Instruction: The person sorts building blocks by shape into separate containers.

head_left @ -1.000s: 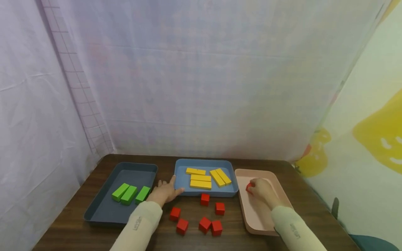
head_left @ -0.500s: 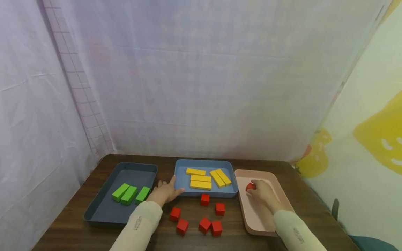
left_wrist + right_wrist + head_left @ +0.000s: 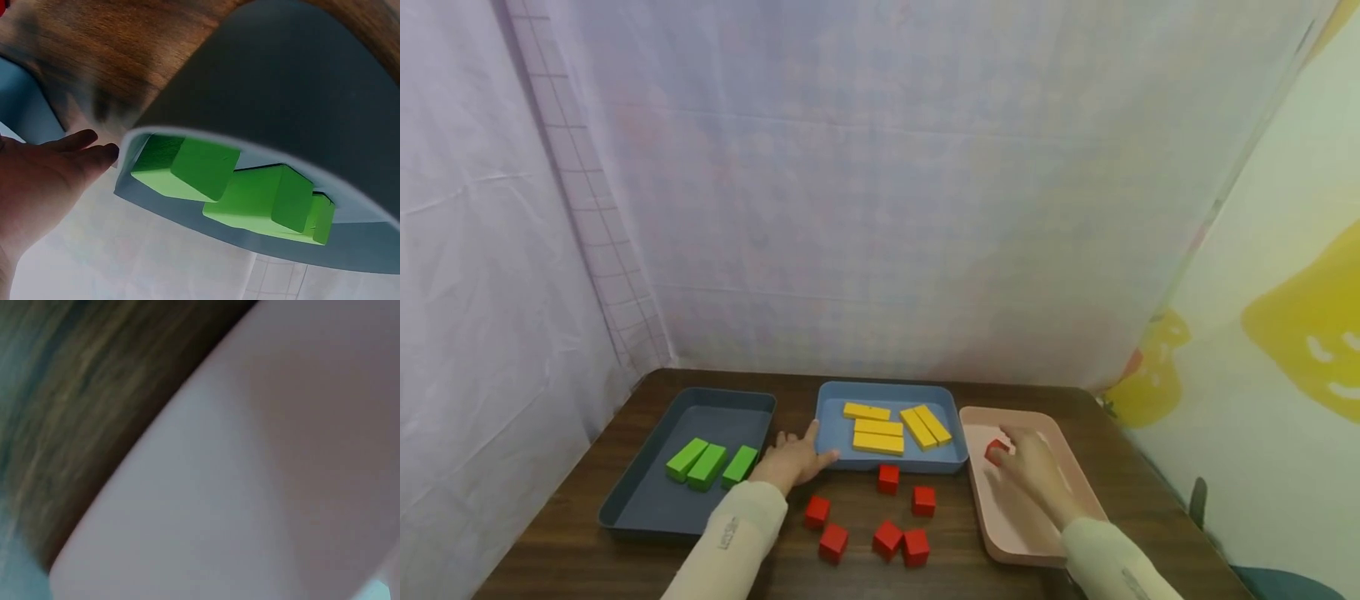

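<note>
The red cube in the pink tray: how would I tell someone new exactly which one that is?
Start at the pink tray, the rightmost of three trays on the brown table. Near its far left corner sits one red cube, right beside the right hand. It is the only red cube inside any tray; the six other red cubes lie loose on the table in front of the blue tray.

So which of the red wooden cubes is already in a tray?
The red wooden cube in the pink tray, beside the right hand; the others lie on the table.
</note>
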Motion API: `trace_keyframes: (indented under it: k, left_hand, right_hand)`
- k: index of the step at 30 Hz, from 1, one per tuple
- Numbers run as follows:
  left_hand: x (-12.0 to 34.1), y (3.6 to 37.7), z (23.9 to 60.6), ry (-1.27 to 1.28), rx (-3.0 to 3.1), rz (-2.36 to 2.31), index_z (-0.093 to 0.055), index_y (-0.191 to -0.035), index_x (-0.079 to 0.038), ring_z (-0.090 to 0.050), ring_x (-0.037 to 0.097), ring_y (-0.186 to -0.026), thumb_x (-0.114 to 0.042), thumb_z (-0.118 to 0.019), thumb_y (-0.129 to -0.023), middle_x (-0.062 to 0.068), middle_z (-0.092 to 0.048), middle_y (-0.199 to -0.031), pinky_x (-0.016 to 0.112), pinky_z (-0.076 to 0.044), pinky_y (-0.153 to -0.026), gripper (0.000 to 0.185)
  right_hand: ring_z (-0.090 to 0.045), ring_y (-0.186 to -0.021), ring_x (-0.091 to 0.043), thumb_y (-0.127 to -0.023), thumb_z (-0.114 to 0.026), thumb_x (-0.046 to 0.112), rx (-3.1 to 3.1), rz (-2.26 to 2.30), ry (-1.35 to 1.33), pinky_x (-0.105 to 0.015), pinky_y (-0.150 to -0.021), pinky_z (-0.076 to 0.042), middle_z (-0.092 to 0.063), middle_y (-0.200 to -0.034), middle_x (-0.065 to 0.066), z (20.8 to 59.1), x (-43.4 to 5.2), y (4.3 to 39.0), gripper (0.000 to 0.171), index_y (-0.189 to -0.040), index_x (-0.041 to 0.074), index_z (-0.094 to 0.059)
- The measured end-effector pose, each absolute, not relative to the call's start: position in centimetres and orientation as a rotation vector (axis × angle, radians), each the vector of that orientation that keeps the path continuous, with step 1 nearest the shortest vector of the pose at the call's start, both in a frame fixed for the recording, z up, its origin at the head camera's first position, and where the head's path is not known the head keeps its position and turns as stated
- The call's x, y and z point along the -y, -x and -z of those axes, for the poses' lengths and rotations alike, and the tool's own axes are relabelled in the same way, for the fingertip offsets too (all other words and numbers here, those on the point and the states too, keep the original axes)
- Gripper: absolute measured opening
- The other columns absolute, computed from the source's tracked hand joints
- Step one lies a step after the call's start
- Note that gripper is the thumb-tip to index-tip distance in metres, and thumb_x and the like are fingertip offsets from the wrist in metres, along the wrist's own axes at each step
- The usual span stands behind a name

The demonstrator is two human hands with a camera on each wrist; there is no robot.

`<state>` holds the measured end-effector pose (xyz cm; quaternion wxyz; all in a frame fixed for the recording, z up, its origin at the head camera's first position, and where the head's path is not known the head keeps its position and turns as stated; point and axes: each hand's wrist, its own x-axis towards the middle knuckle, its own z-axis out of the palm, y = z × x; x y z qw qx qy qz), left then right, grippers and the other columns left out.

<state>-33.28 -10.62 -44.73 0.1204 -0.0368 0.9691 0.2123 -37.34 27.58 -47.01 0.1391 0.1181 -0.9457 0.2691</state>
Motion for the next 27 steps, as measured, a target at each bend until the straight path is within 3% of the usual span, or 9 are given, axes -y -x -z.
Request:
trace_keyframes:
  k: [3, 10, 14, 22, 27]
  left_hand:
    - [10.6, 33.2, 44.8, 0.117, -2.832, -0.614, -0.019, -0.16, -0.011, -0.017, 0.049, -0.145, -0.055, -0.051, -0.099, 0.036, -0.027, -0.153, 0.058, -0.019, -0.116, 0.081]
    - [10.4, 33.0, 44.4, 0.13, -2.821, -0.615, -0.019, -0.16, -0.011, -0.016, 0.048, -0.146, -0.053, -0.051, -0.1, 0.035, -0.027, -0.153, 0.057, -0.018, -0.116, 0.08]
    - [10.4, 33.0, 44.4, 0.124, -2.827, -0.625, -0.02, -0.159, -0.011, -0.016, 0.049, -0.145, -0.054, -0.052, -0.099, 0.036, -0.027, -0.152, 0.058, -0.019, -0.116, 0.081]
    - [10.6, 33.0, 44.6, 0.109, -2.825, -0.629, -0.018, -0.16, -0.011, -0.015, 0.05, -0.145, -0.054, -0.052, -0.099, 0.036, -0.026, -0.153, 0.058, -0.019, -0.115, 0.082]
    - [10.7, 33.1, 44.7, 0.099, -2.831, -0.627, -0.019, -0.16, -0.011, -0.015, 0.05, -0.145, -0.053, -0.051, -0.1, 0.036, -0.026, -0.153, 0.058, -0.018, -0.116, 0.08]
  right_hand:
    - [-0.06, -0.113, -0.044, -0.09, -0.071, 0.01, 2.692, -0.834, -0.38, -0.058, -0.095, -0.047, -0.062, -0.127, -0.027, 46.4, -26.5, 36.5, 0.049, -0.133, -0.006, -0.058]
    - [-0.067, -0.097, -0.034, -0.086, -0.077, 0.007, 2.594, -0.972, -0.482, -0.048, -0.085, -0.054, -0.068, -0.108, -0.02, 46.5, -23.0, 34.1, 0.039, -0.121, -0.007, -0.066]
    - [-0.068, -0.1, -0.027, -0.085, -0.079, 0.01, 2.668, -1.081, -0.531, -0.043, -0.086, -0.055, -0.07, -0.109, -0.011, 46.6, -21.3, 33.0, 0.037, -0.118, -0.002, -0.069]
    - [-0.063, -0.106, -0.031, -0.083, -0.08, 0.016, 2.82, -0.811, -0.825, -0.051, -0.093, -0.049, -0.067, -0.112, -0.013, 47.4, -19.5, 31.9, 0.042, -0.12, 0.0, -0.068]
    - [-0.062, -0.109, -0.033, -0.084, -0.08, 0.021, 2.867, -0.77, -0.835, -0.054, -0.095, -0.047, -0.064, -0.117, -0.015, 47.8, -19.1, 32.0, 0.047, -0.124, -0.001, -0.066]
